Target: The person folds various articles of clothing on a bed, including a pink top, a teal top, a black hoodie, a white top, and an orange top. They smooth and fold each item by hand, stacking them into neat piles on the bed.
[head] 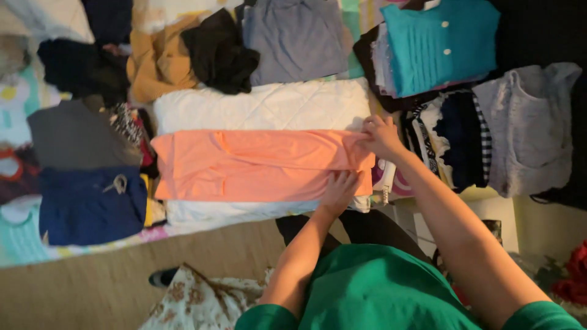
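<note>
Bed: the bed [24, 256] fills the upper part of the view, its patterned cover showing at the left edge, clothes spread all over it.
White quilt: a white quilted piece [263, 105] lies across the middle, peeking out above and below the garment on top of it.
Peach garment: the peach garment [244, 165] sits dead centre on the quilt, folded into a long band running from 9 o'clock to 3 o'clock.
Grey vest: a light grey vest [526, 131] lies flat at 3 o'clock of the peach garment.
Teal top: a teal button top [437, 43] rests on a stack at 1 o'clock.
Grey shirt: a folded grey shirt [296, 36] lies at 12 o'clock.
Navy shorts: navy shorts [85, 205] with a drawstring lie at 9 o'clock, just beside the peach band.
Mustard top: a crumpled mustard top [156, 64] sits at 11 o'clock.
Left hand: the left hand [339, 190] lies flat, fingers spread, pressing the lower right corner of the peach garment; grip released.
Right hand: the right hand [380, 135] pinches the upper right edge of the peach garment, grip clenched on the cloth.
</note>
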